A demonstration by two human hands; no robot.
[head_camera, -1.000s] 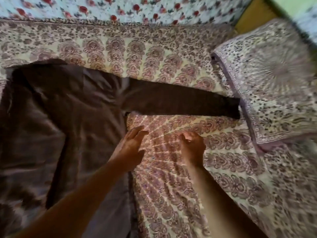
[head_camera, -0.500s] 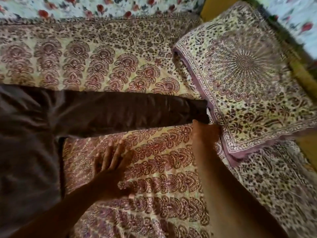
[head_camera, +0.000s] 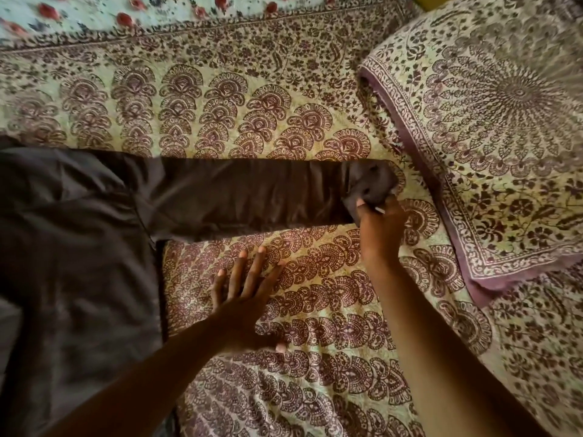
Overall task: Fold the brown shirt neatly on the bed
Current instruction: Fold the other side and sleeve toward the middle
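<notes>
Two hands worked the brown shirt (head_camera: 79, 247).
Right hand (head_camera: 381, 228) pinched the sleeve cuff (head_camera: 369, 184); left hand (head_camera: 249, 298) lay spread on the bed (head_camera: 315, 310).

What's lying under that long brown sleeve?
The sleeve lies flat on the patterned bedspread, which shows along both its edges. The strip directly beneath is covered. The right hand pinches the cuff, lifting it slightly.

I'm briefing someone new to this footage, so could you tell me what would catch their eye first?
The brown shirt lies at left on the patterned bedspread, one sleeve stretched rightward. The right hand pinches its cuff; the left hand lies flat on the spread. A matching pillow sits top right.
</notes>
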